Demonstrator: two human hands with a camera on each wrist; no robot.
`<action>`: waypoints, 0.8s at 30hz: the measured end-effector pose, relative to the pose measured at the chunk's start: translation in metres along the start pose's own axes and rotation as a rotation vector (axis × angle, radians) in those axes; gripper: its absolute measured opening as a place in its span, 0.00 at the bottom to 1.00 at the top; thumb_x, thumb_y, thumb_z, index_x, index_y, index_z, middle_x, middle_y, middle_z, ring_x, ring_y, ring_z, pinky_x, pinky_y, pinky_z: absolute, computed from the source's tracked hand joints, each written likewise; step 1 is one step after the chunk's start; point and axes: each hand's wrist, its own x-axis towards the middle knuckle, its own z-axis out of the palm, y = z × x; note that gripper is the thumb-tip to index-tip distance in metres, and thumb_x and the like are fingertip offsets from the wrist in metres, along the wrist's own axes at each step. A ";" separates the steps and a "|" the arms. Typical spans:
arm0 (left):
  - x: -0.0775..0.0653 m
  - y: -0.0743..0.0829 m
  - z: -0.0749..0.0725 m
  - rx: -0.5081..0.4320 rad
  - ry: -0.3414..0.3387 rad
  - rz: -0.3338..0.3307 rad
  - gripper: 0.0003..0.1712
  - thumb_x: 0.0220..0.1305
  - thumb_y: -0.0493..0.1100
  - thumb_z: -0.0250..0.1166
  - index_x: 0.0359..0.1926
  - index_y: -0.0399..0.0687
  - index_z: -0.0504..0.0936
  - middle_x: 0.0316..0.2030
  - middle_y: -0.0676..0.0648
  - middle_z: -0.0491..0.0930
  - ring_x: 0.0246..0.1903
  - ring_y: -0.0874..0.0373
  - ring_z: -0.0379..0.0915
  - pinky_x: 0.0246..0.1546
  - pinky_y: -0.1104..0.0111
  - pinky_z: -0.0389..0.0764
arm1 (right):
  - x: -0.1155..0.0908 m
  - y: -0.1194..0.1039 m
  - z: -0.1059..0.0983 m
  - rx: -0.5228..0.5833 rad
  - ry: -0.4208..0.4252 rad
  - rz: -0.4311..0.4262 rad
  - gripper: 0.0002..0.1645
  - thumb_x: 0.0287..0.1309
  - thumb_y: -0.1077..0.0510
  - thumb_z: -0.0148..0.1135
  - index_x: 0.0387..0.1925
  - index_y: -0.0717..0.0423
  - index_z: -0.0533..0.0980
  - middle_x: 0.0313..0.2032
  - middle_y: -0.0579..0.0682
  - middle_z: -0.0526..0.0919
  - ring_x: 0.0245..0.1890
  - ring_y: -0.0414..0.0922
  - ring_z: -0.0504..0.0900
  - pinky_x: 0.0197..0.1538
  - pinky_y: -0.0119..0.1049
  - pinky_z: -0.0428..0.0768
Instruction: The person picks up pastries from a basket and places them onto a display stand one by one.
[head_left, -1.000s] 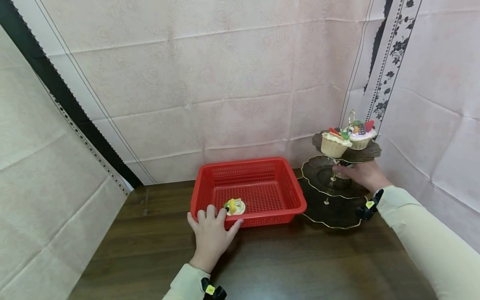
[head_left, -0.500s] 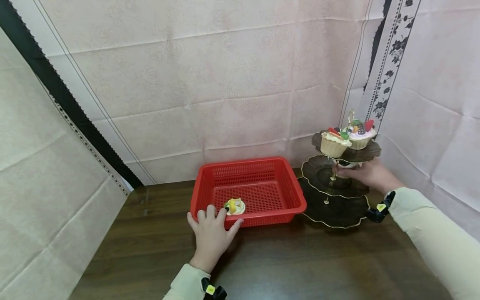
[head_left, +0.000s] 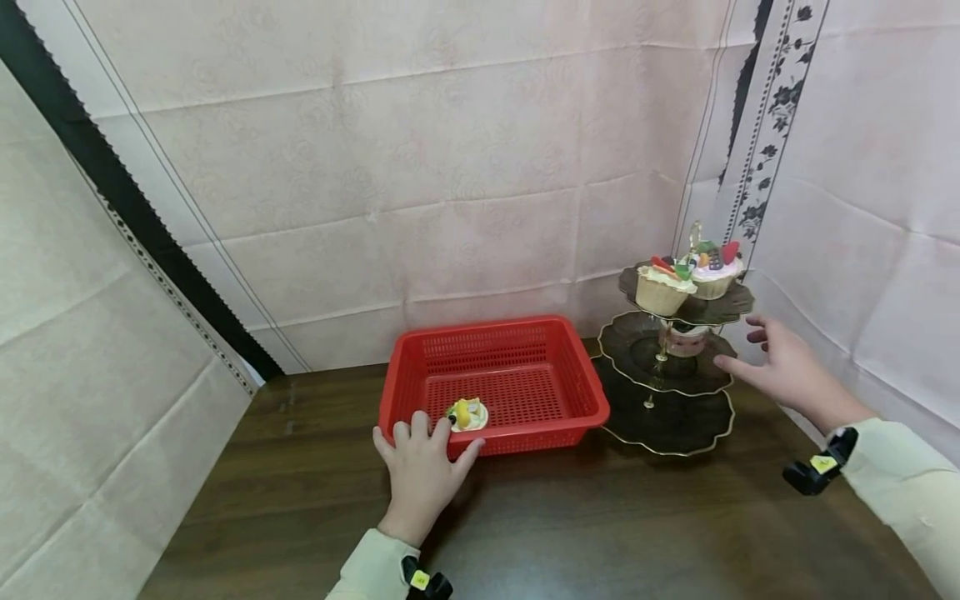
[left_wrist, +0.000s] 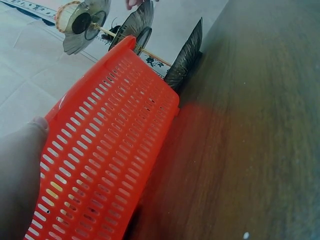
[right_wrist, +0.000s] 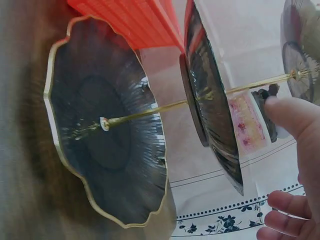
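Note:
At the near left corner of the red plastic basket [head_left: 555, 429], my left hand [head_left: 422, 475] holds the rim, its fingers over the edge. A small cream-topped cake with yellow pieces [head_left: 470, 413] lies inside, beside those fingers. My right hand [head_left: 798, 371] is to the right of a dark three-tier cake stand [head_left: 663, 425], fingers apart and holding nothing. On the middle tier sits a small pink-sided cake [head_left: 684, 340] with dark topping [right_wrist: 267, 107]. Two cupcakes are on the top tier, one with a red-topped cream swirl [head_left: 662, 292], the other with pinkish cream [head_left: 714, 275].
The basket and stand are side by side on a dark wooden table [head_left: 300, 500]. Pale cloth walls [head_left: 487, 167] rise behind and at both sides; the right one [head_left: 885, 250] is close to my right hand.
My right hand has let go of the pink-sided cake on the middle tier and drawn back to the right, its fingers opening. The left hand keeps its place on the basket.

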 end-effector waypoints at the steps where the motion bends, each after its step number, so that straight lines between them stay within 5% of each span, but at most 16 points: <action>1: 0.000 0.000 0.000 0.002 0.001 0.000 0.35 0.57 0.73 0.64 0.45 0.48 0.84 0.42 0.40 0.74 0.42 0.39 0.68 0.58 0.25 0.50 | -0.004 0.000 -0.001 -0.002 0.007 -0.004 0.57 0.64 0.39 0.66 0.72 0.75 0.49 0.61 0.80 0.65 0.59 0.75 0.66 0.55 0.72 0.68; 9: 0.000 -0.001 0.001 0.014 -0.002 0.000 0.36 0.58 0.74 0.62 0.46 0.48 0.84 0.42 0.40 0.73 0.42 0.39 0.68 0.58 0.26 0.50 | -0.032 -0.011 0.004 -0.043 0.147 -0.089 0.38 0.65 0.46 0.66 0.61 0.72 0.67 0.52 0.70 0.75 0.50 0.66 0.75 0.48 0.61 0.73; 17: -0.002 -0.003 -0.001 -0.006 0.003 -0.009 0.35 0.59 0.73 0.62 0.47 0.47 0.84 0.43 0.40 0.73 0.42 0.39 0.68 0.59 0.26 0.50 | -0.047 -0.048 0.023 -0.010 0.248 -0.209 0.26 0.60 0.51 0.72 0.54 0.61 0.74 0.42 0.57 0.81 0.40 0.50 0.77 0.37 0.29 0.71; 24: -0.001 0.000 -0.002 -0.024 -0.002 -0.015 0.34 0.59 0.72 0.64 0.46 0.47 0.83 0.42 0.40 0.73 0.43 0.39 0.67 0.59 0.26 0.49 | -0.039 -0.083 0.047 0.076 0.293 -0.353 0.22 0.55 0.58 0.75 0.50 0.57 0.76 0.36 0.49 0.80 0.34 0.38 0.73 0.37 0.25 0.70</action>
